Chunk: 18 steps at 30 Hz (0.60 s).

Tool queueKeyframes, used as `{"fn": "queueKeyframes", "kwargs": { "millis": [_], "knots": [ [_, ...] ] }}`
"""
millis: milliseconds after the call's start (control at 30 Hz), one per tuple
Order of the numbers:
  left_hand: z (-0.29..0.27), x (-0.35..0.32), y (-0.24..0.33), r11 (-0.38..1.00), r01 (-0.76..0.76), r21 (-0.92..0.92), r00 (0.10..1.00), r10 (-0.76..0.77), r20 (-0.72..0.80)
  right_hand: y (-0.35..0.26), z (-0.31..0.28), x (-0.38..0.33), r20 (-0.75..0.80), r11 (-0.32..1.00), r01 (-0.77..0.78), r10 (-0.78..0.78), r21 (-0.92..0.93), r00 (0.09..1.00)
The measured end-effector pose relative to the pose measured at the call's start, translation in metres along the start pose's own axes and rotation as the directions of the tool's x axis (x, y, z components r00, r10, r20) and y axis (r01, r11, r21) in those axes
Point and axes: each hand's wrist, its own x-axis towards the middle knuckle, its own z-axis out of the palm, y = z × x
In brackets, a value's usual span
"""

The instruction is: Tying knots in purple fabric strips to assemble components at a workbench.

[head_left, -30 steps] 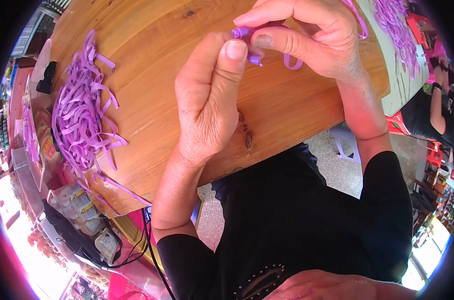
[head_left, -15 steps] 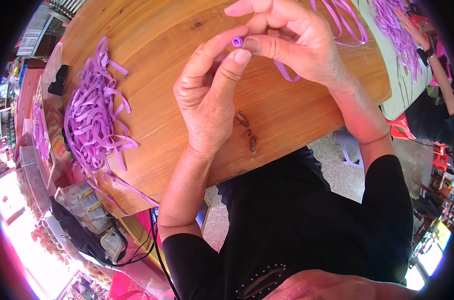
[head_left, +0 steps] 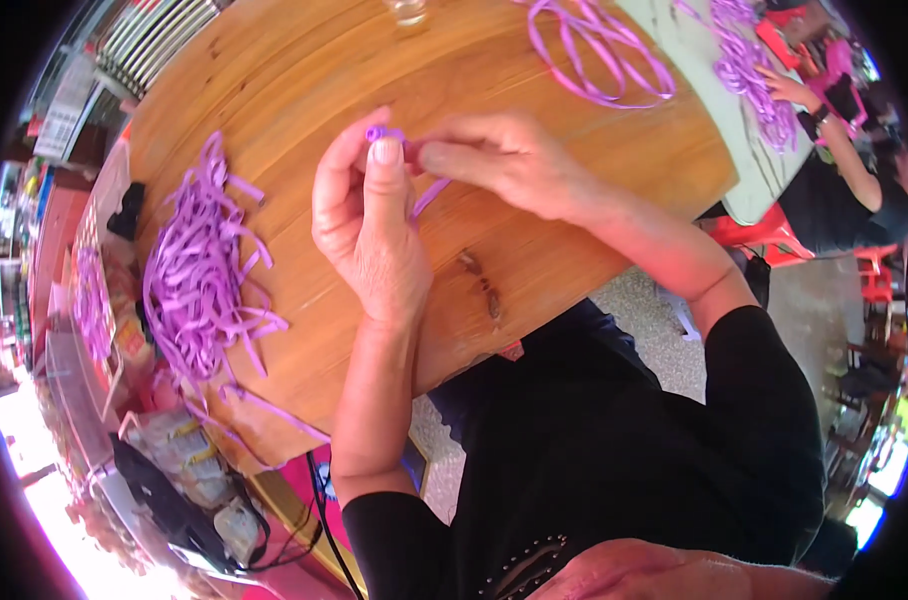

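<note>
We see our left hand (head_left: 367, 240) raised over the near-middle of the brown, wood-grained table (head_left: 304, 80), its thumb and forefinger grasping a small, tightly wound purple ribbon roll (head_left: 381, 133). The roll sits at the tips, above the thumb, clear of the tabletop. Our right hand (head_left: 519, 170) reaches in from the right, its fingertips together just beside the roll; they are blurred, so we cannot tell whether they pinch the ribbon. A narrow, flat purple ribbon tail (head_left: 430, 198) hangs below those fingers, next to our left hand.

At the left of the table lies a tangled heap of purple ribbon (head_left: 209, 280), with a strand trailing toward the near edge. At the far right we have wide, loose purple ribbon loops (head_left: 604, 60), and at the far edge of our view a clear drinking glass (head_left: 407, 10). Beyond, on a white, dark-veined tabletop (head_left: 746, 195), a co-worker's hand (head_left: 792, 90) touches another purple ribbon pile (head_left: 749, 75).
</note>
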Motion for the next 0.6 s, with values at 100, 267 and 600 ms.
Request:
{"fn": "queueKeyframes", "kwargs": {
  "millis": [100,267,600],
  "knots": [
    [0.002,-0.005,-0.004,1.0,0.0,0.009,1.0,0.0,0.018,-0.001,0.011,-0.001,-0.029,0.953,0.083,-0.078,0.29,0.996],
    [0.006,-0.007,0.002,1.0,-0.012,-0.018,1.0,0.013,0.026,-0.009,0.019,-0.004,-0.095,0.897,0.128,-0.097,0.422,0.991],
    [-0.03,0.03,0.034,0.965,-0.184,-0.185,0.983,0.184,-0.02,-0.02,-0.031,-0.023,-0.262,0.727,0.241,-0.087,0.643,0.961]
  ]
}}
